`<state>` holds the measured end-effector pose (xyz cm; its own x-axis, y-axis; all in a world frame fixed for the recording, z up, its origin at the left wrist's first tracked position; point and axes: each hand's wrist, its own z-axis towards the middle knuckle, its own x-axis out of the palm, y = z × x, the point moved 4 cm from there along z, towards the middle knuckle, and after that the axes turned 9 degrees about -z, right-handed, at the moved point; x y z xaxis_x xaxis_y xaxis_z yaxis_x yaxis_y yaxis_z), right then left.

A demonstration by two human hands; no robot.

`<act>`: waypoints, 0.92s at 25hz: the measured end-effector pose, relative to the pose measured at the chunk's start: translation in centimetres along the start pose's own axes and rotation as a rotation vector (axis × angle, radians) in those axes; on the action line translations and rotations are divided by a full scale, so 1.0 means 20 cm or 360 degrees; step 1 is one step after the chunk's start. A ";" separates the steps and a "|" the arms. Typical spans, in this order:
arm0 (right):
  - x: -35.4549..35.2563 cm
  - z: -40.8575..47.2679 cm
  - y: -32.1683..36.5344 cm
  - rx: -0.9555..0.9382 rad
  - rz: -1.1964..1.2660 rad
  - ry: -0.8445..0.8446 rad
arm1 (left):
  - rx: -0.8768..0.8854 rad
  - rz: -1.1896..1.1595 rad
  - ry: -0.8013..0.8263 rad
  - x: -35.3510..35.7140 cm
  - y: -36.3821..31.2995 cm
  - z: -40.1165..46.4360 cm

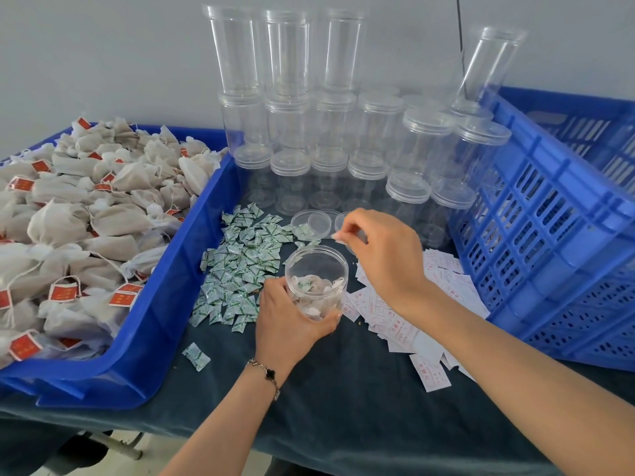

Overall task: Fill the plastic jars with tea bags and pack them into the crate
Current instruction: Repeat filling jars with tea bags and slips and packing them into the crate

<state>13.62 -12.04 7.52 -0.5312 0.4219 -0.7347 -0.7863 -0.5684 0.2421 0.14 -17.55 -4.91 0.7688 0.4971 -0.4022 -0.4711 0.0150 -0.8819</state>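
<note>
Clear plastic jar (316,281): lower centre of the frame, open-topped, part-filled with tea bags and at least one green sachet; lid not yet on.
Left hand (288,319): fingers wrapped round the jar's lower wall, steadying it on the dark cloth.
Right hand (379,255): above and right of the jar mouth, fingertips pinched together (whether they hold anything, I cannot tell).
Empty jars (330,132): stacked in the upper centre, lidded, all awaiting filling.
Loose lids (311,221): just behind the jar.
Tea bags (79,214): heaped in the blue tray (161,304) at left; much stock remains.
Crate (549,235): blue, at right; no packed jar visible inside.
Progress: judged early.
Writing: red tags and white slips (405,321) carry red print, too small to read; green sachets (240,266) likewise.
</note>
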 end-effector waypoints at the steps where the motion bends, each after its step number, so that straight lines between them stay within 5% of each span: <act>1: 0.01 0.00 0.05 -0.0104 -0.0026 0.0024 | -0.0004 -0.0006 -0.0001 0.00 0.00 0.00; 5: 0.09 -0.03 0.15 -0.0451 0.0007 0.0247 | -0.0006 -0.0015 -0.0003 -0.01 -0.02 -0.01; 10: 0.22 -0.08 0.10 -0.0524 0.0028 0.1016 | -0.0025 -0.0016 0.0022 -0.01 -0.02 -0.01; 12: 0.21 -0.12 0.09 -0.0513 0.0103 0.0990 | -0.0031 -0.0009 0.0020 -0.01 -0.02 -0.01; 17: 0.07 -0.12 -0.05 0.0010 0.0262 0.0195 | -0.0068 -0.0022 0.0029 -0.01 -0.02 -0.01; 21: 0.08 -0.10 -0.14 0.0570 0.0394 0.0916 | -0.0054 -0.0010 0.0034 -0.01 -0.06 0.00; 23: -0.04 -0.07 -0.14 0.0561 0.0448 0.0842 | 0.0055 -0.0035 -0.0032 -0.01 -0.20 0.00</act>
<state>16.67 -11.87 6.57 -0.5752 -0.1599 -0.8022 -0.7443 -0.3045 0.5944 1.83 -17.75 -1.23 0.7705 0.5138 -0.3773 -0.4691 0.0562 -0.8813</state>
